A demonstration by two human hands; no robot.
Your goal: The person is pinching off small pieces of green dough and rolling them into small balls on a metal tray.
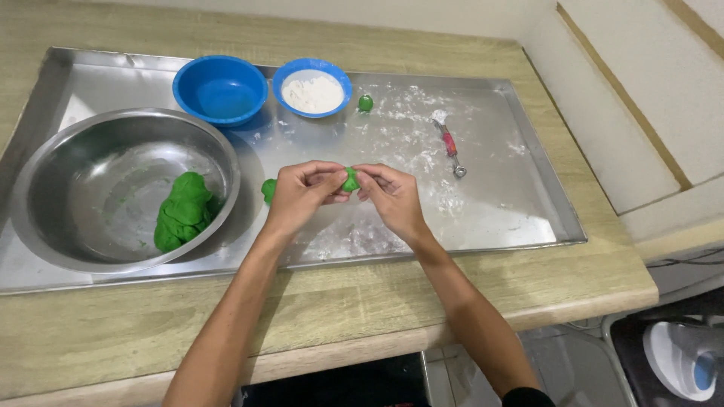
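My left hand (302, 192) and my right hand (392, 196) meet above a floured metal tray (498, 218), and both pinch one small piece of green dough (351, 180) between their fingertips. Another small green dough piece (268, 188) lies on the tray just left of my left hand. A large lump of green dough (181, 211) rests in a big steel bowl (83, 196) at the left. A finished green dough ball (365, 102) sits further back on the tray.
An empty blue bowl (219, 88) and a blue bowl of white flour (312, 89) stand at the back of the tray. A small scoop with a red handle (449, 142) lies to the right. The tray sits on a wooden counter (339, 301).
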